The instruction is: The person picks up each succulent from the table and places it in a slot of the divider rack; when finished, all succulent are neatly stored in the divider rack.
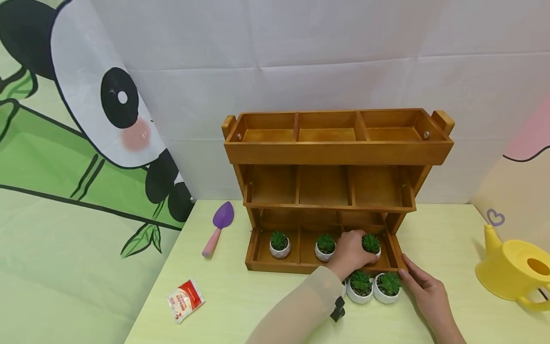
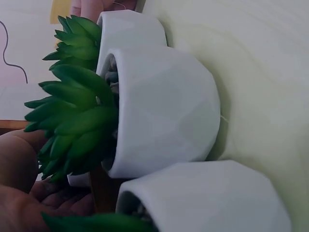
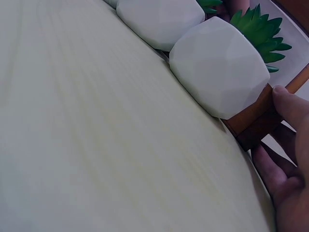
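Observation:
My left hand [image 1: 350, 252] reaches into the bottom tier of a brown wooden shelf [image 1: 275, 266] and holds a small potted succulent [image 1: 371, 243] in the right compartment. Two more potted succulents stand in that tier, one in the left compartment [image 1: 280, 245] and one in the middle [image 1: 325, 247]. With thumb and fingers, my right hand [image 1: 427, 292] grips the tier's front right corner, seen closely in the right wrist view. On the table before the shelf are white-potted succulents [image 1: 387, 288]; my left sleeve partly hides one. The left wrist view shows their faceted pots [image 2: 166, 113].
Left of the shelf lies a purple trowel [image 1: 223, 216] with a pink handle. A red and white packet [image 1: 185, 301] is nearer the front. At the right stands a yellow watering can [image 1: 511, 267]. A pale cloth backdrop [image 1: 301, 62] hangs behind the shelf.

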`<state>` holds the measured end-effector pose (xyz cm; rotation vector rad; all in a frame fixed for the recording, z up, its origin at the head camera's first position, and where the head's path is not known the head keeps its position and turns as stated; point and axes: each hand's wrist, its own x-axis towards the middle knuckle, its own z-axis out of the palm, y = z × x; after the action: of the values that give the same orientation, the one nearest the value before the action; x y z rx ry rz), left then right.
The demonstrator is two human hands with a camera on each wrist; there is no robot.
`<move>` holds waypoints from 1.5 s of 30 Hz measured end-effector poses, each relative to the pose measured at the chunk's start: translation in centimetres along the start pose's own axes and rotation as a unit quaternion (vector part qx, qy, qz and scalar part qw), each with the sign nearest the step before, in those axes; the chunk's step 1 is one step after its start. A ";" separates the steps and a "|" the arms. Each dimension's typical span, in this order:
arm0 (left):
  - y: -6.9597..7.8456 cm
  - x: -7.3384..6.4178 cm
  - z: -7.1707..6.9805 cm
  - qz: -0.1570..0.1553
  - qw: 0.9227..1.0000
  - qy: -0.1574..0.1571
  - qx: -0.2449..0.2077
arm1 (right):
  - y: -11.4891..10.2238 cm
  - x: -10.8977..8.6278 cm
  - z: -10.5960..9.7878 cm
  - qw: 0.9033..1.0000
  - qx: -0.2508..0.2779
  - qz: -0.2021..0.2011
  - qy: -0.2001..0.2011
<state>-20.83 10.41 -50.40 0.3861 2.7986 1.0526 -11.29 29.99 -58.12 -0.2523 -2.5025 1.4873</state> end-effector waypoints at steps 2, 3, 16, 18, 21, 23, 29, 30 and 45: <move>0.1 0.0 0.2 0.001 1.000 0.001 0.008 | 0.0 -0.1 -0.1 1.000 -0.006 0.004 -0.001; 0.1 0.0 0.3 0.002 1.000 0.001 0.012 | 0.1 -0.1 -0.1 1.000 -0.007 0.006 -0.002; 0.5 0.5 0.8 0.016 0.996 -0.002 0.084 | 0.1 0.0 0.0 1.000 -0.004 -0.004 0.002; 0.6 0.5 0.8 0.019 0.995 -0.005 0.097 | 0.1 0.0 0.0 1.000 -0.007 -0.002 0.003; 0.8 0.5 0.7 0.016 0.994 -0.011 0.106 | -0.1 0.0 0.0 1.000 -0.009 0.001 0.002; 0.9 0.5 0.7 0.009 0.995 -0.016 0.103 | -0.1 0.0 -0.1 1.000 -0.010 0.006 -0.002; 0.9 0.4 0.6 0.001 0.996 -0.025 0.090 | -0.2 0.1 0.0 1.000 -0.016 0.021 -0.010; 0.8 0.4 0.5 0.001 0.996 -0.025 0.087 | -0.2 0.1 0.1 1.000 -0.014 0.020 -0.009; 0.3 -0.2 -0.3 0.004 0.999 -0.035 0.034 | -0.2 0.0 0.0 1.000 -0.004 0.014 -0.005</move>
<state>-20.59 10.40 -50.00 0.4329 2.7792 0.9283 -11.34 29.87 -57.94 -0.2820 -2.5236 1.4919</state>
